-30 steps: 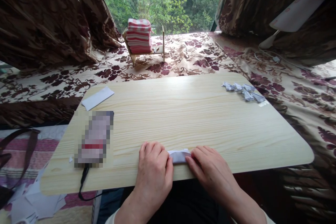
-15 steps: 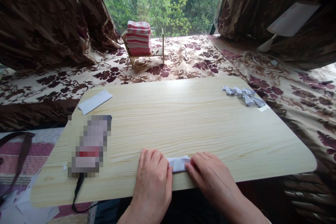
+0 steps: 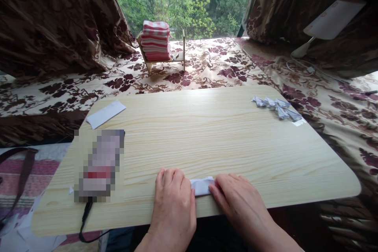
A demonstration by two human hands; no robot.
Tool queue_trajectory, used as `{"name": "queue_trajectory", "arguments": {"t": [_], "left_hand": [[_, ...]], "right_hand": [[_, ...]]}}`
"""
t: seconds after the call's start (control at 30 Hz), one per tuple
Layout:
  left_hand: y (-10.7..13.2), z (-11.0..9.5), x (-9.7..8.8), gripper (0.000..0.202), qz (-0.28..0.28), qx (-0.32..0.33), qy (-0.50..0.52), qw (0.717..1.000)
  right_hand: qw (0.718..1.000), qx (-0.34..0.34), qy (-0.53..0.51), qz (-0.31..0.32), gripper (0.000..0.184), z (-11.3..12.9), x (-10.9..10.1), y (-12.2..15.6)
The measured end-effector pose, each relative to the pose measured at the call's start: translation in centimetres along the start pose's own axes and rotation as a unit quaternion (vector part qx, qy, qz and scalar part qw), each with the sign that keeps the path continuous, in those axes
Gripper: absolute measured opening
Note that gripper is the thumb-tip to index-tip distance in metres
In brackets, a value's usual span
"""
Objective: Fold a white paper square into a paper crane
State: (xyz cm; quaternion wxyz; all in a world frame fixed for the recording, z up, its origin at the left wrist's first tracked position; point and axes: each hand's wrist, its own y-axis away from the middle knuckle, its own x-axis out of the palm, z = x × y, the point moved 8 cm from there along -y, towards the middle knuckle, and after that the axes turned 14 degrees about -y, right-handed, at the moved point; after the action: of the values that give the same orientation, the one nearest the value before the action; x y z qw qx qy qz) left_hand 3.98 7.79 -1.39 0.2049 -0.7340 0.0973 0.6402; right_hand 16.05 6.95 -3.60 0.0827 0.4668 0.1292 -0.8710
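Note:
A small folded piece of white paper [image 3: 202,186] lies flat near the front edge of the wooden table [image 3: 189,138]. My left hand [image 3: 173,199] rests on its left end with fingers curled and the thumb along the near side. On the right end, my right hand [image 3: 236,193] is closed, thumb and forefinger pinching the paper. Only the middle stretch of the paper shows; both ends are hidden under my fingers.
At the left lie a folded paper strip [image 3: 106,114] and a blurred-out phone [image 3: 103,161] with a black cable [image 3: 86,216]. Several folded paper pieces [image 3: 277,107] sit at the far right. Beyond stand a rack of folded pink-striped cloths [image 3: 156,41] and a lamp [image 3: 333,17].
Both hands keep their hold on the paper and have hardly shifted. The whole view has moved slightly.

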Motion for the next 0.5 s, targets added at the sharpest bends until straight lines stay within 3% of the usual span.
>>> {"name": "queue_trajectory", "arguments": {"t": [0.23,0.5], "left_hand": [[-0.16,0.12,0.02,0.016,0.009,0.004,0.008,1.000],[0.59,0.25,0.91,0.016,0.029,0.003,-0.010,1.000]], "right_hand": [[0.997,0.023,-0.062,0.039,0.032,-0.71,0.23,0.29],[0.999,0.011,-0.031,0.032,0.036,-0.59,0.30,0.16]]}}
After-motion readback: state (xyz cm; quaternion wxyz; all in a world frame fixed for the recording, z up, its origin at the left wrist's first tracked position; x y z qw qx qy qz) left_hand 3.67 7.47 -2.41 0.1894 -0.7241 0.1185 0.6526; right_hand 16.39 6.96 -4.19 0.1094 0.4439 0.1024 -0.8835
